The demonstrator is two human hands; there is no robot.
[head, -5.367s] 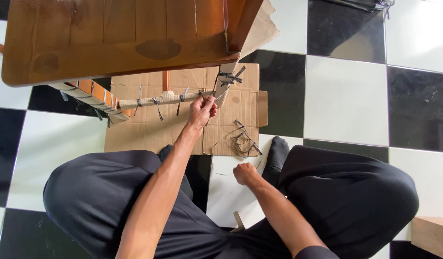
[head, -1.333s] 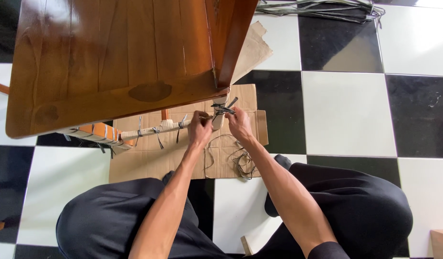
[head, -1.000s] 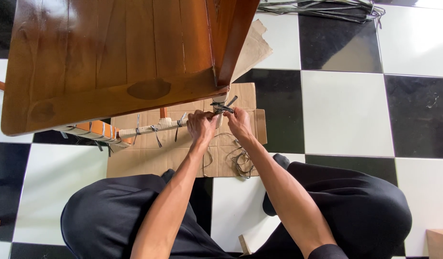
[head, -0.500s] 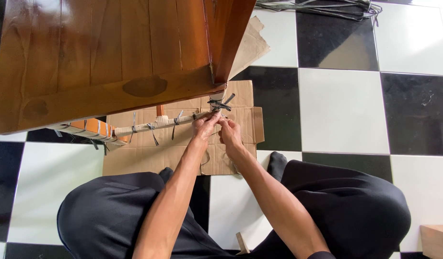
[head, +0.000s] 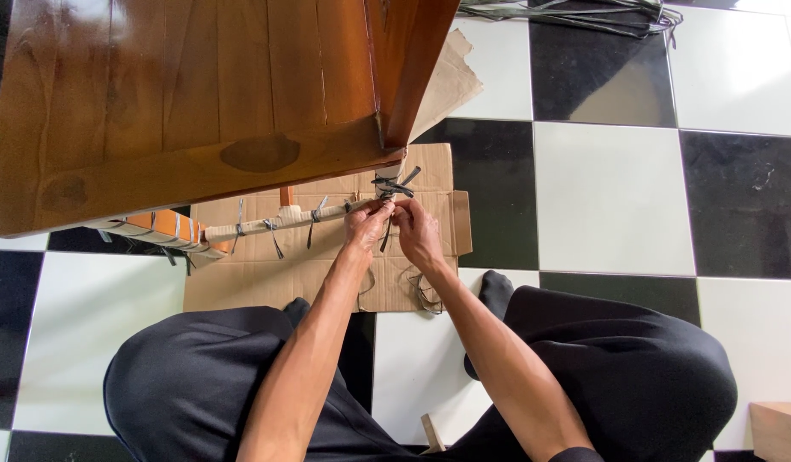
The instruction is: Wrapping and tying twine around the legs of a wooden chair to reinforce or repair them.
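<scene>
Head cam, looking straight down. A big glossy brown wooden furniture panel (head: 199, 111) fills the top left and hides most of what sits under it, so only a strip of the pale wrapped horizontal rail (head: 284, 220) pokes out below its edge. The rail runs from some orange-and-white woven bit at the left, half hidden, up to the right where it meets the panel's corner. Thin dark strips (head: 395, 184) are knotted at that right end, and more hang down along the rail.

Both hands meet right at that knot. The left hand (head: 367, 224) has its fingers pressed together, pinching a dark strip against the rail. The right hand (head: 417, 233) is touching it, fingers curled in on the same strand; exactly what each fingertip grips is too small to make out.

Under all this lies a flattened brown cardboard sheet (head: 267, 274) on the black-and-white checkered tile floor (head: 609, 197), with a loose tangle of strips (head: 423, 291) near the right wrist. Black trousers (head: 618, 368) cover the crossed legs. A bundle of grey strips (head: 575, 13) is cut off at the top edge.
</scene>
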